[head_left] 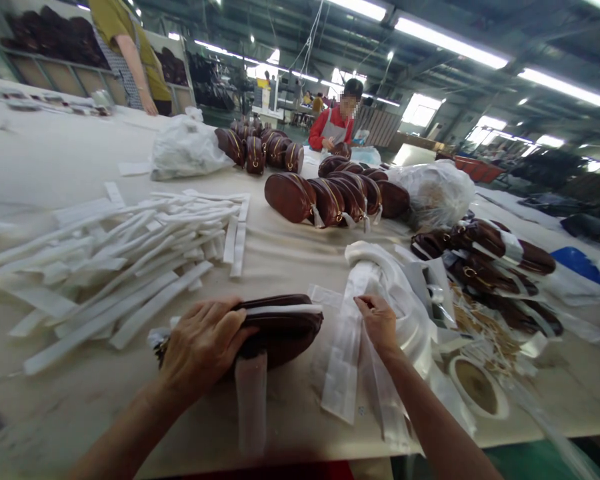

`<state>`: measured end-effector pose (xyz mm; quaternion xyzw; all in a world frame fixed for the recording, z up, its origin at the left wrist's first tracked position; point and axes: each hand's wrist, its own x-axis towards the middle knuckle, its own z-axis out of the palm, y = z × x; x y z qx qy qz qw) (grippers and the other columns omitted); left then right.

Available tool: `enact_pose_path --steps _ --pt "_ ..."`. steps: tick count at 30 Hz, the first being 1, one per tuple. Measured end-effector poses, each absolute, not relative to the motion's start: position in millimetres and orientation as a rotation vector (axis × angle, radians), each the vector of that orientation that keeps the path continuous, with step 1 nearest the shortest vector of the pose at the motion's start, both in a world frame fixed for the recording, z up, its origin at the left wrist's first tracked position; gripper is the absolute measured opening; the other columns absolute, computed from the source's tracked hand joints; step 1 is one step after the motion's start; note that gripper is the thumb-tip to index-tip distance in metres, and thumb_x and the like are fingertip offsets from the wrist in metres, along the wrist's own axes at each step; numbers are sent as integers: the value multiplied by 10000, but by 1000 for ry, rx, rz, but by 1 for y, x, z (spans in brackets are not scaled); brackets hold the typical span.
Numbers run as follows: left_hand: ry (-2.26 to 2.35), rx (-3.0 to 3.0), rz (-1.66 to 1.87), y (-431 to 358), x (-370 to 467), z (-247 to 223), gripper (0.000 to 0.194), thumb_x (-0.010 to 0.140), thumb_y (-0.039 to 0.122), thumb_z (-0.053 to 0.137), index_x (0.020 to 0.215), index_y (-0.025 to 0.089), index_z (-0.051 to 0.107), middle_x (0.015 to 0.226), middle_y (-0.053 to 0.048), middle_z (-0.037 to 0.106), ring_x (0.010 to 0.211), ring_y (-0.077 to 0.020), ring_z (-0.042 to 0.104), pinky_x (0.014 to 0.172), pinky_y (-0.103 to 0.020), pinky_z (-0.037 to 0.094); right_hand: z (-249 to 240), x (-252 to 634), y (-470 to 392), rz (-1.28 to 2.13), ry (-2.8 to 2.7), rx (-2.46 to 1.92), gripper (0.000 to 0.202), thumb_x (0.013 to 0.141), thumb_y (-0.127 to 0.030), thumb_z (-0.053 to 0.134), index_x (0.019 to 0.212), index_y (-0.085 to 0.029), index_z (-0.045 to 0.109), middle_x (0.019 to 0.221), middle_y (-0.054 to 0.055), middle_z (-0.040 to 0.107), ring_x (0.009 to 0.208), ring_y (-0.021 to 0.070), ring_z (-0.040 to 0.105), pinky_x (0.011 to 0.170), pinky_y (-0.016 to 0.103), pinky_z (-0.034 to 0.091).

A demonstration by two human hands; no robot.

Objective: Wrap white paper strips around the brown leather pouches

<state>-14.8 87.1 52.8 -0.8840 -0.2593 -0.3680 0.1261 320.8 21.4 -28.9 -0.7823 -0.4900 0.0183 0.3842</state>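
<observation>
My left hand (205,337) grips a dark brown leather pouch (285,337) near the front of the table, fingers over its top and thumb along its side. A white strip (285,311) lies along the pouch's upper edge, and a translucent strip (251,400) hangs down from its near side. To the right, my right hand (380,323) has thumb and fingertips pinched together at a heap of translucent plastic strips (345,360). Whether a strip is between those fingertips is too small to make out.
A pile of white strips (145,267) spreads at left. Several brown pouches (290,197) stand in rows beyond, with plastic bags (433,190) beside them. More pouches (495,267) and a tape roll (477,387) lie at right. A person in red (333,127) works across the table.
</observation>
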Motion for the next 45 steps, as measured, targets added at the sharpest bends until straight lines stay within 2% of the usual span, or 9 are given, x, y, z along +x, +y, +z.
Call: enact_pose_path --steps 4,10,15,21,24,29,36,40,45 --pt "-762 -2572 -1079 87 -14 54 66 875 205 564 871 150 528 938 -95 631 811 -224 615 733 -345 470 -21 292 9 184 -1371 -1868 297 814 -442 501 759 -185 640 788 71 658 736 186 602 698 313 481" --pt "-770 -2598 -1063 87 -15 53 63 878 204 561 878 153 525 942 -88 632 809 -214 608 744 -343 472 -9 279 5 596 -1285 -1943 309 754 -479 568 789 -181 643 698 35 674 558 160 632 503 252 457" --pt "-777 -2573 -1076 86 -15 53 66 883 219 553 863 163 524 930 -80 639 794 -210 617 737 -340 475 -7 303 40 581 -1100 -2108 282 778 -426 517 756 -157 599 601 26 635 492 156 621 484 243 412" --pt "-792 -2566 -1105 85 -14 54 77 894 234 533 859 166 524 926 -81 642 794 -205 620 738 -335 477 -21 303 93 475 -1054 -2198 300 584 -429 716 533 -207 521 456 9 552 527 181 588 496 260 371" --pt "-805 -2586 -1112 85 -14 55 76 889 230 539 852 163 530 917 -81 645 798 -200 617 739 -331 479 -30 297 106 488 -1037 -2173 291 525 -380 736 495 -210 501 436 -20 527 477 146 528 457 244 344" --pt "-844 -2694 -1078 85 -18 57 57 867 209 542 833 163 543 923 -84 642 812 -197 612 729 -330 476 -19 282 114 542 -1122 -1937 291 622 -439 637 541 -189 513 445 -39 496 432 103 447 453 239 370" --pt "-782 -2876 -1228 82 -23 57 71 819 185 611 850 177 547 937 -56 659 810 -159 616 760 -301 474 65 227 129 437 -1551 -1375 187 705 -369 657 695 -197 587 673 -9 595 594 112 498 592 245 437" --pt "-988 -2936 -1379 83 -26 53 321 738 242 716 976 174 512 967 -55 651 878 -177 627 797 -306 499 94 187 118 507 -2008 -912 58 810 -231 609 769 -196 633 729 6 623 663 110 558 640 230 465" --pt "-1298 -2919 -1359 87 -30 54 607 596 267 824 1098 162 499 1142 -122 589 1104 -257 562 899 -365 507 90 174 103 731 -2082 -813 110 837 -185 574 788 -179 672 771 32 640 705 114 602 643 212 484"
